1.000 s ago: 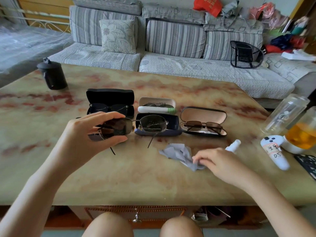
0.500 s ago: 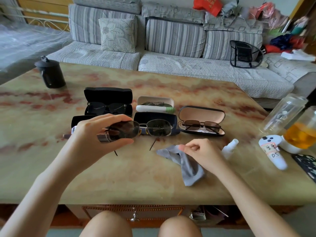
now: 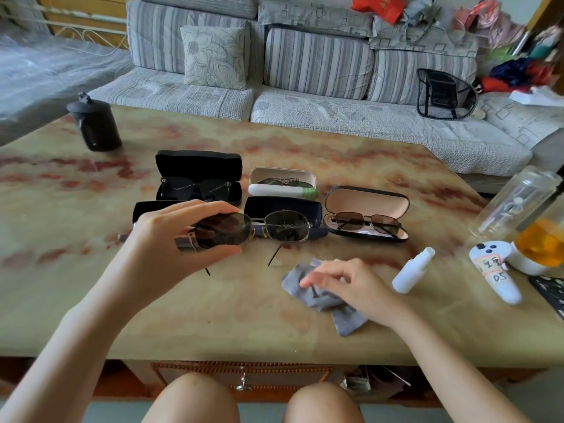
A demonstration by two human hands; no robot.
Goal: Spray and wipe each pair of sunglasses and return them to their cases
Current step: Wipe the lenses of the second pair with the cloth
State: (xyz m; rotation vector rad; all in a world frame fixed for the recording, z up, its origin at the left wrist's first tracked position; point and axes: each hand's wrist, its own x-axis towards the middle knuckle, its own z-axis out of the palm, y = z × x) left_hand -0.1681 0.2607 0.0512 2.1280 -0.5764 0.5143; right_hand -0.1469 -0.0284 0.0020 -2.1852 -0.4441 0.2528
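Head view: left hand [image 3: 161,239] pinches sunglasses [image 3: 283,228] by one lens; right hand [image 3: 357,288] rests on cloth [image 3: 348,322] near table [image 3: 91,300] front edge, grip indeterminate.

A striped grey sofa [image 3: 317,65] with a floral cushion [image 3: 213,56] stands behind the marble-patterned table [image 3: 213,315] in daylight.

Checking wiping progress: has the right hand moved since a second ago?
Yes. The right hand has shifted left across the cloth, away from the spray bottle.
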